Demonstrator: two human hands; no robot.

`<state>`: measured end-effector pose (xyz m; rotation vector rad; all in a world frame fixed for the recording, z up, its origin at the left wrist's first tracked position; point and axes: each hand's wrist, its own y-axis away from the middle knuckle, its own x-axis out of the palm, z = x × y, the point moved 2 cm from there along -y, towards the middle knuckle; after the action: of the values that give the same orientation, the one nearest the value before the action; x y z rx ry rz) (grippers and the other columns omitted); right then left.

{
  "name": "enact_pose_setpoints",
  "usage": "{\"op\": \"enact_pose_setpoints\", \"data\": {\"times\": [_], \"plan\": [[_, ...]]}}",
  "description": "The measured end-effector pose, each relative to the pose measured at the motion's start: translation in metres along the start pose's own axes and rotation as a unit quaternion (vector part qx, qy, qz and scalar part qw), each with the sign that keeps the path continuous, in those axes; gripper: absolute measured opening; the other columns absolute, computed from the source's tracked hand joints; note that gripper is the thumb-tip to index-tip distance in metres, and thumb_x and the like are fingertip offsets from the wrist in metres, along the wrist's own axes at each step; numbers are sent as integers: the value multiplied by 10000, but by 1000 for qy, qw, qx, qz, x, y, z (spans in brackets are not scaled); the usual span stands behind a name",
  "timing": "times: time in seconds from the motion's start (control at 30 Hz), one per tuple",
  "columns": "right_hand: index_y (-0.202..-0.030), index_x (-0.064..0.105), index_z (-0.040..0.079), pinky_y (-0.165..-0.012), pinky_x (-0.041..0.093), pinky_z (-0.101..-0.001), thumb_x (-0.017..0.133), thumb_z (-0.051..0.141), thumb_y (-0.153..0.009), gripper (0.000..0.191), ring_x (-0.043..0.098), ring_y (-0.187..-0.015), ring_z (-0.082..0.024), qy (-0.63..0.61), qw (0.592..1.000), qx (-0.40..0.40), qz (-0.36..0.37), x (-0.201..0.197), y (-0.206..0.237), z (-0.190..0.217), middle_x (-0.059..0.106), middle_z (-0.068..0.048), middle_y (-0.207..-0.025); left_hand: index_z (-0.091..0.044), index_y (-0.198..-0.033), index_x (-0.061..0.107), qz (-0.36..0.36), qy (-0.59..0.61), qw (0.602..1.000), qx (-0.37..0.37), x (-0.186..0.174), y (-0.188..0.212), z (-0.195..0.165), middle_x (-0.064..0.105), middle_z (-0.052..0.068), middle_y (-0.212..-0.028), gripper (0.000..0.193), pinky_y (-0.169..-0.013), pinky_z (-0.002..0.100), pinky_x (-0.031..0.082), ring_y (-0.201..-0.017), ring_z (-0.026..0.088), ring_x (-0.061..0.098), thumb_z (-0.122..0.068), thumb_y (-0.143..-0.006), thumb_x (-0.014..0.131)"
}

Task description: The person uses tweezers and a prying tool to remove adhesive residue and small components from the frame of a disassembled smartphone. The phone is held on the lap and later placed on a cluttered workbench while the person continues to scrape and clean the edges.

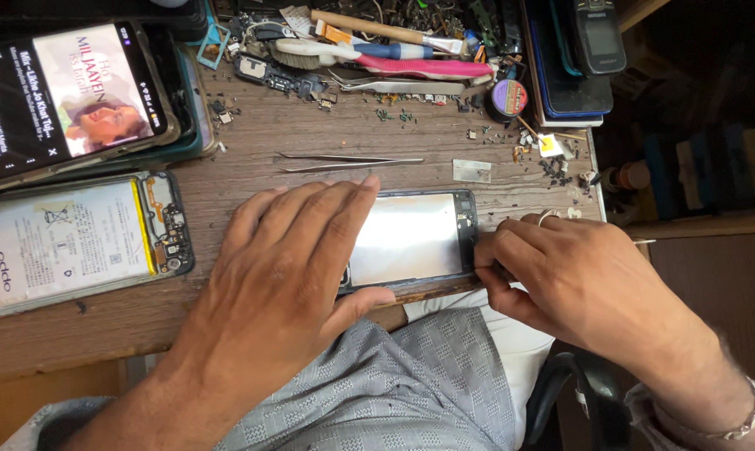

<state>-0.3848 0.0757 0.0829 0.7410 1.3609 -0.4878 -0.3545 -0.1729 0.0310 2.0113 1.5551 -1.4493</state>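
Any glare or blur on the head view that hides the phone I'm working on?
Head view: strong glare whitens the phone back, hiding detail; left hand covers its left part; right hand at its right end, sharp; the room at right lies in dark shadow.

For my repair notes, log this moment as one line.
left hand: pressing opened phone flat | right hand: working at its right end | tweezers: lying behind

I note, left of the tweezers [348,162]: opened phone with battery [72,242], lit phone [64,92]. Behind them: brushes [377,52], solder-wick spool [508,98]. Right: metal scrap [472,170].
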Motion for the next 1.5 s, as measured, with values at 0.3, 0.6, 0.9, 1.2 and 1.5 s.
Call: {"op": "enact_pose_setpoints", "data": {"times": [0.3, 0.6, 0.9, 1.2, 1.5], "plan": [[-913, 583, 76, -501, 532, -381, 685, 238, -864, 198, 651, -566, -208, 66, 996, 21, 48, 2, 0, 10, 621, -62, -724, 48, -1456, 437, 0, -8, 1000, -1, -1, 0, -1, 586, 181, -1346, 939, -1076, 511, 377, -1266, 331, 530, -503, -772, 767], [-901, 565, 110, -486, 519, -411, 713, 303, -815, 258, 646, -530, -245, -8, 999, 22, 42, 7, 2, 0, 603, -57, -647, 52, -1447, 447, -3, -9, 1000, 1, -2, 1, -2, 589, 185, -1339, 951, -1077, 511, 379, -1258, 330, 532, -522, -758, 761], [-946, 598, 85, -515, 508, -415, 722, 243, -859, 218, 653, -592, -263, 71, 990, 107, -58, -1, 9, -37, 628, -68, -643, 53, -1442, 454, -9, -3, 1000, 4, -3, 0, -2, 593, 186, -1338, 927, -1070, 513, 379, -1248, 337, 540, -512, -773, 760], [-911, 711, 134, -539, 529, -386, 762, 295, -870, 175, 699, -682, -243, 98, 986, 116, -75, 8, 12, -47, 720, -32, -752, 49, -1450, 444, -2, -2, 1000, -1, -2, 0, -1, 591, 188, -1333, 931, -1072, 516, 381, -1248, 339, 537, -518, -779, 754], [-1041, 739, 126, -584, 542, -369, 743, 219, -907, 163, 682, -684, -230, 93, 984, 116, -95, -4, 14, -48, 737, -38, -846, 42, -1456, 435, 3, -5, 1000, -3, -1, -1, -1, 585, 188, -1344, 940, -1073, 526, 376, -1255, 342, 533, -527, -778, 748]]}}
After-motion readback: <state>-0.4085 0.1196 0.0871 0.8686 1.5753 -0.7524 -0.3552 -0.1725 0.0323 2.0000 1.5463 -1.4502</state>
